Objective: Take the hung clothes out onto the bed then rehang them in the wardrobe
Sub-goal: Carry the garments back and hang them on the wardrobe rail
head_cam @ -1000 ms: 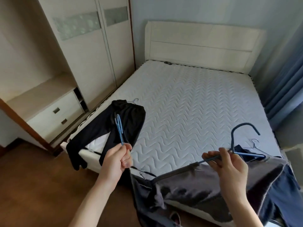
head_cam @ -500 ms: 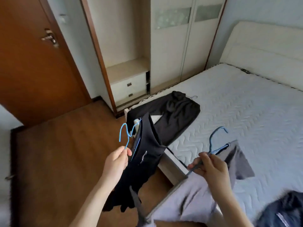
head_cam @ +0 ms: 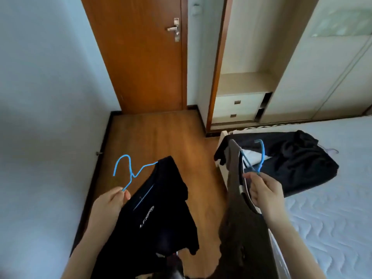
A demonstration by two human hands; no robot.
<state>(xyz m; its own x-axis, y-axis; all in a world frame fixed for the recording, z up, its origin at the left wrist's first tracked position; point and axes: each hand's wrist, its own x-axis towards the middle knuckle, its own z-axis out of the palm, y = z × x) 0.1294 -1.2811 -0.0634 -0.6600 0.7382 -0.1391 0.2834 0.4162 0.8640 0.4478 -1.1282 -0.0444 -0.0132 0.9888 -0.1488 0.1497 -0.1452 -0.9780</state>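
Rehanging under way: left hand [head_cam: 109, 206] pinches a blue hanger [head_cam: 128, 171] bearing a black shirt [head_cam: 161, 214], lower centre; right hand [head_cam: 263, 190] grips a grey garment's hanger [head_cam: 259, 156]; black trousers [head_cam: 291, 160] remain on the bed [head_cam: 332, 228], right; wardrobe [head_cam: 241, 83] upper right.

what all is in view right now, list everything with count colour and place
blue hanger: 2, blue, one in each hand; second
black garment: 1, black, hanging from left hanger
grey garment: 1, grey-brown, hanging from right hanger
black clothes: 1 pile, black, bed corner
bed: 1, white quilted, right
door: 1, brown, shut, far wall
wardrobe: 1, cream, beside bed
drawers: 2, cream, in wardrobe's open section
floor: wood, brown
left hand: pinching hanger
right hand: gripping hanger
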